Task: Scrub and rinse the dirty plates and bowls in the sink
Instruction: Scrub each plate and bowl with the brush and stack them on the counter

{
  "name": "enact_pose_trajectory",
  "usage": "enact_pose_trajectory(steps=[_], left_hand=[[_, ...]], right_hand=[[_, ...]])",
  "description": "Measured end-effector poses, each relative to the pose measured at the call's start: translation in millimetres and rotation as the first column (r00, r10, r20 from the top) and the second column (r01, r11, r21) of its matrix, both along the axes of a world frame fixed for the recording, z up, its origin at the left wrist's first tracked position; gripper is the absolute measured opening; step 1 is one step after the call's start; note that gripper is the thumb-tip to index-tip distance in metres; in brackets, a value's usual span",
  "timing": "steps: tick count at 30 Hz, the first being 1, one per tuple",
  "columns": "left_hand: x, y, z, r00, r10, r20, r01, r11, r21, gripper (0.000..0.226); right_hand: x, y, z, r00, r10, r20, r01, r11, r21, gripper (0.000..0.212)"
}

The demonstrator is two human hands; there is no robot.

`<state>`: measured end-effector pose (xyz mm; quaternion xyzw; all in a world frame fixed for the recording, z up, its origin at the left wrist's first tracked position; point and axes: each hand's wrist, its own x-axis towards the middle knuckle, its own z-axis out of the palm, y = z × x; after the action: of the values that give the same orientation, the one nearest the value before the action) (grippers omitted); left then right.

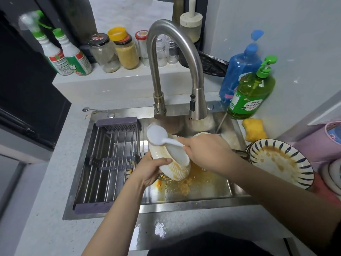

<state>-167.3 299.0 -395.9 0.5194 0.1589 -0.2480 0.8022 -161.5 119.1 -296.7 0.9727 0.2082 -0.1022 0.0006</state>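
Observation:
Over the steel sink, my left hand grips a white ribbed bowl streaked with orange sauce, tipped on its side with the mouth facing right and down. My right hand holds the handle of a white plastic rice paddle, whose blade sits above the bowl's upper rim. Orange scraps lie on the sink floor below the bowl. A dirty blue-striped plate leans at the sink's right edge. Another bowl shows behind my right hand.
The curved faucet arches over the sink. A drying rack fills the left half. Green and blue soap bottles and a yellow sponge stand at the right; jars and spray bottles line the back ledge.

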Motion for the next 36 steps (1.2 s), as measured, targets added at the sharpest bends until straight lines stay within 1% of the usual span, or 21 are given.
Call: enact_pose_trajectory(steps=[3, 4, 6, 8, 10, 11, 14, 15, 17, 19, 21, 23, 24, 27, 28, 30, 32, 33, 34, 36], left_hand=[[2.3, 2.8, 1.2, 1.0, 0.03, -0.009, -0.029, 0.994, 0.11, 0.033], [3.3, 4.9, 1.7, 1.0, 0.014, -0.003, -0.014, 0.991, 0.137, 0.034], [2.9, 6.2, 1.7, 0.998, -0.056, 0.003, 0.055, 0.988, 0.146, 0.038], [-0.5, 6.7, 4.9, 0.996, -0.083, -0.008, 0.084, 0.99, 0.113, 0.043], [-2.6, 7.4, 3.5, 0.998, -0.063, -0.016, 0.063, 0.998, 0.002, 0.049], [-3.2, 8.3, 1.3, 0.999, -0.049, -0.013, 0.048, 0.997, -0.062, 0.051], [-2.8, 11.9, -1.6, 1.0, 0.011, -0.018, -0.014, 0.986, -0.168, 0.05], [-3.4, 13.4, -2.1, 1.0, 0.019, -0.016, -0.021, 0.982, -0.19, 0.049], [-5.6, 13.0, -1.3, 1.0, 0.023, -0.012, -0.025, 0.97, -0.243, 0.044], [-6.7, 12.0, -1.6, 1.0, 0.023, -0.011, -0.025, 0.955, -0.297, 0.042], [-6.4, 13.7, -2.0, 0.999, 0.033, -0.011, -0.035, 0.949, -0.312, 0.042], [-4.7, 16.8, -2.7, 0.999, 0.048, -0.006, -0.048, 0.963, -0.266, 0.041], [-4.3, 17.7, -2.6, 0.999, 0.05, -0.004, -0.05, 0.968, -0.245, 0.041], [-4.3, 24.1, -2.8, 0.998, 0.063, -0.012, -0.064, 0.964, -0.257, 0.041], [-3.0, 25.6, -3.1, 0.999, 0.045, -0.004, -0.045, 0.964, -0.261, 0.048], [-0.4, 24.4, -3.0, 1.0, -0.001, 0.0, 0.001, 0.974, -0.228, 0.054], [1.7, 22.4, -4.7, 1.0, -0.013, -0.004, 0.012, 0.975, -0.222, 0.062], [3.1, 23.6, -6.8, 1.0, 0.002, -0.009, -0.004, 0.971, -0.24, 0.066], [3.2, 26.2, -8.3, 0.999, 0.03, -0.018, -0.034, 0.967, -0.252, 0.064], [2.0, 31.2, -8.5, 0.998, 0.06, -0.018, -0.063, 0.969, -0.238, 0.059]], right_hand=[[-13.6, -0.2, 9.3, 0.994, 0.11, 0.013, -0.109, 0.992, -0.057, 0.036], [-15.3, 0.9, 11.9, 0.993, 0.116, 0.017, -0.115, 0.992, -0.056, 0.035], [-4.1, 0.4, 11.5, 0.998, 0.059, 0.004, -0.059, 0.997, -0.058, 0.034], [14.8, -4.0, 5.7, 1.0, -0.023, -0.005, 0.023, 0.998, -0.055, 0.033], [21.8, -11.6, 0.1, 0.994, -0.089, -0.065, 0.087, 0.996, -0.029, 0.032], [19.0, -15.2, -2.0, 0.989, -0.102, -0.109, 0.104, 0.995, 0.01, 0.033], [2.7, -21.4, -9.4, 0.983, -0.046, -0.177, 0.068, 0.99, 0.122, 0.037], [0.8, -22.8, -13.2, 0.979, -0.061, -0.195, 0.092, 0.984, 0.155, 0.037], [2.7, -27.5, -21.9, 0.963, -0.15, -0.222, 0.198, 0.957, 0.213, 0.038], [1.3, -29.8, -25.1, 0.95, -0.193, -0.244, 0.249, 0.943, 0.22, 0.038], [-7.8, -27.8, -20.5, 0.947, -0.148, -0.284, 0.217, 0.949, 0.23, 0.038], [-16.0, -29.7, -14.2, 0.943, -0.106, -0.316, 0.195, 0.945, 0.264, 0.038], [-15.8, -35.0, -12.6, 0.938, -0.101, -0.333, 0.19, 0.95, 0.249, 0.038], [-5.4, -51.6, -16.4, 0.929, -0.159, -0.334, 0.202, 0.975, 0.096, 0.037], [-4.3, -52.0, -18.8, 0.928, -0.193, -0.318, 0.231, 0.969, 0.086, 0.037], [-6.7, -44.6, -21.5, 0.932, -0.221, -0.287, 0.269, 0.953, 0.142, 0.038], [-15.3, -35.7, -21.0, 0.943, -0.171, -0.285, 0.236, 0.948, 0.211, 0.038], [-19.4, -35.2, -17.6, 0.941, -0.133, -0.311, 0.208, 0.952, 0.225, 0.038], [-21.2, -37.2, -13.7, 0.933, -0.103, -0.344, 0.183, 0.961, 0.208, 0.038], [-14.0, -46.9, -11.6, 0.908, -0.118, -0.402, 0.176, 0.978, 0.111, 0.037]])
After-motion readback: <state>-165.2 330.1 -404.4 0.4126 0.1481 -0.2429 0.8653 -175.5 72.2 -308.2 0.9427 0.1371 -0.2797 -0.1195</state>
